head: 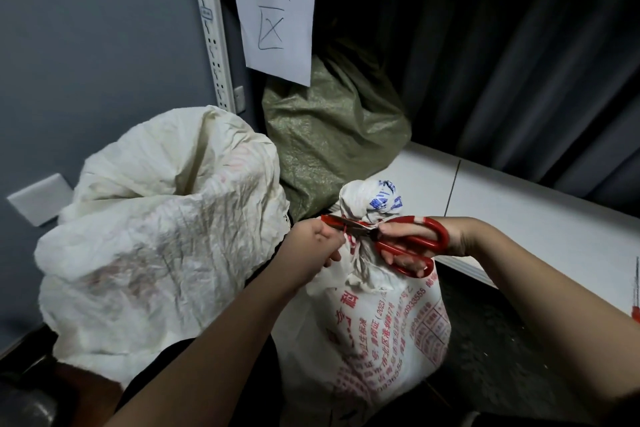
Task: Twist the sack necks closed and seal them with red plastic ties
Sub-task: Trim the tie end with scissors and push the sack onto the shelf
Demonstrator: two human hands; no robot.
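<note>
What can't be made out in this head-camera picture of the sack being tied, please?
- Red tie: mostly hidden by the left hand and the scissors; whether it's locked is unclear.
- Printed sack: base cut off by the bottom edge.
- Big white sack: contents hidden by its folds.
- Right hand: fingers partly behind the scissor handles.

The printed white sack (363, 322) stands hemmed in: a bulging cream sack (156, 218) presses close on its left, and a green woven sack (329, 135) blocks the way behind it. To its right, the white shelf board (512, 204) lies bare, with open room above it up to the dark curtain (519, 62). A paper sign (277, 3) hangs over the green sack. Both forearms and red-handled scissors (398, 241) crowd the tied neck.
</note>
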